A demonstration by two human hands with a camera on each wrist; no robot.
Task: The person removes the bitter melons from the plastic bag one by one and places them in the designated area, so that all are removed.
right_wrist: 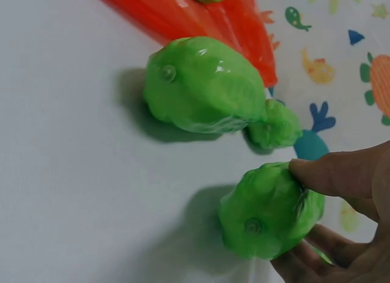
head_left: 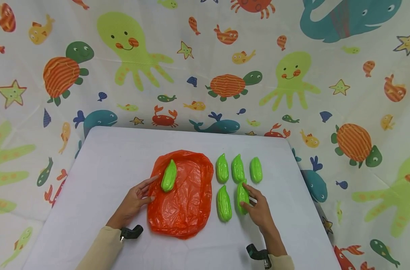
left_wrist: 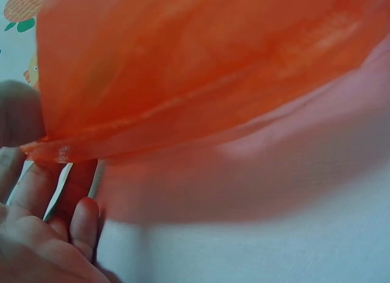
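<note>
A red plastic bag (head_left: 181, 210) lies spread on the white table, with one glossy green toy gourd (head_left: 169, 176) on its upper left. My left hand (head_left: 137, 198) pinches the bag's left edge; in the left wrist view that bag edge (left_wrist: 152, 121) runs between thumb and fingers, lifted off the tabletop. To the right of the bag, my right hand (head_left: 259, 210) grips another ridged green gourd (head_left: 242, 200) between thumb and fingers. In the right wrist view the blunt end of this held gourd (right_wrist: 262, 219) faces the camera. Whether it touches the table I cannot tell.
Another gourd (head_left: 224, 203) lies between the bag and the held one. Behind them three more stand in a row: left gourd (head_left: 222, 168), middle gourd (head_left: 238, 168), right gourd (head_left: 256, 170). A sea-animal patterned cloth (head_left: 198, 56) hangs behind the table (head_left: 124, 150).
</note>
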